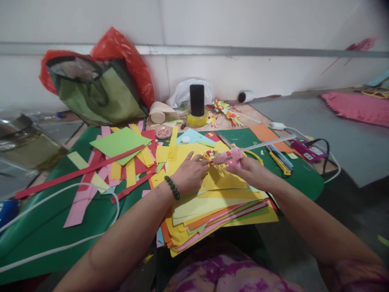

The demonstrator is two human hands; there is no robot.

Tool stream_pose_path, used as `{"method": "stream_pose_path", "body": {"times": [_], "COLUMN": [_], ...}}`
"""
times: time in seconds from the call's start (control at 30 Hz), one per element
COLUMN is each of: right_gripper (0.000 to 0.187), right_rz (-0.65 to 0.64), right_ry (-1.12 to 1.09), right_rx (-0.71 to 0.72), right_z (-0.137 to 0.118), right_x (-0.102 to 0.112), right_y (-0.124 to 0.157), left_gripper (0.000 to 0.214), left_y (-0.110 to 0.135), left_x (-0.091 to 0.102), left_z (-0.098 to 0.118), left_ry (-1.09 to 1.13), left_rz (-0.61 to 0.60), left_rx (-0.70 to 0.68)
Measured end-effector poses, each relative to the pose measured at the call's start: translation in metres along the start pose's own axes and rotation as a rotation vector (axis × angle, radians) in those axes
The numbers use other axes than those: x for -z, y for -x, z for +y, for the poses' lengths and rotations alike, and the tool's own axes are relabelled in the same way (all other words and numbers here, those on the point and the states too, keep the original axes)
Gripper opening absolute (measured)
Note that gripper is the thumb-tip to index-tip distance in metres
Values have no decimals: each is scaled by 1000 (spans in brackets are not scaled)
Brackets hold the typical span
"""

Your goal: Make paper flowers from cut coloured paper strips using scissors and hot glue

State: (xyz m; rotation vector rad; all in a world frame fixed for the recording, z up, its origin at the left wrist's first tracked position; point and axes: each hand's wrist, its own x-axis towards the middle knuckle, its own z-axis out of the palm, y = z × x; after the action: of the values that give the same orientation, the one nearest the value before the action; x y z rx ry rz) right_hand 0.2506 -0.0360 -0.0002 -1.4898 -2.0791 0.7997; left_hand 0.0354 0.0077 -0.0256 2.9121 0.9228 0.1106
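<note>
Two hands meet over a paper stack (pixel 212 205) on the table (pixel 306 178), centre of the frame.
The right hand (pixel 247 170) is clenched around a pink glue gun (pixel 231 156), its tip at a small paper decoration (pixel 209 155); the left hand (pixel 190 176) touches that decoration with its fingertips, pinching or not I cannot tell.

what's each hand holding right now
left hand: resting on the yellow paper, fingertips at the paper flower; grip cannot be told
right hand: closed on the pink glue gun
</note>
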Motion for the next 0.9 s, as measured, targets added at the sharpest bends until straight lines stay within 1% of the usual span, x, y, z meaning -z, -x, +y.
{"method": "stream_pose_path", "body": {"times": [0.07, 0.13, 0.23, 0.33, 0.4, 0.47, 0.53, 0.57, 0.63, 0.7, 0.77, 0.9], "right_gripper": [38, 39, 47, 47, 44, 42, 44, 45, 48, 48, 48, 50], "right_rz": [23, 66, 170, 379, 532, 647, 720, 730, 690, 627, 550, 321], "right_ry": [24, 30, -29, -104, -145, -154, -58, 35, 213, 291, 282, 270], "right_rx": [2, -36, -174, -271, -292, -287, -274, -284, -333, -393, -441, -488], "right_z": [1, 2, 5, 11, 17, 27, 38, 45, 58, 70, 81, 95], "right_x": [0, 3, 11, 23, 32, 41, 48, 50, 53, 51, 48, 41], "right_y": [0, 3, 11, 17, 17, 13, 6, 3, -5, -12, -19, -28], "left_gripper": [22, 23, 24, 25, 23, 22, 19, 17, 16, 22, 30, 34], "left_y": [0, 0, 1, 3, 7, 10, 12, 13, 13, 13, 13, 13], "left_x": [0, 1, 2, 4, 7, 12, 16, 18, 22, 26, 28, 29], "left_z": [0, 0, 0, 0, -2, -5, -8, -10, -12, -14, -14, -17], "left_ry": [-7, -7, 15, 57, 85, 130, 211, 274, 448, 655, 853, 1195], "left_rz": [2, -1, -11, -4, 31, 98, 190, 238, 332, 384, 372, 269], "left_rx": [1, 2, 9, 18, 18, 22, 25, 25, 45, 116, 224, 445]}}
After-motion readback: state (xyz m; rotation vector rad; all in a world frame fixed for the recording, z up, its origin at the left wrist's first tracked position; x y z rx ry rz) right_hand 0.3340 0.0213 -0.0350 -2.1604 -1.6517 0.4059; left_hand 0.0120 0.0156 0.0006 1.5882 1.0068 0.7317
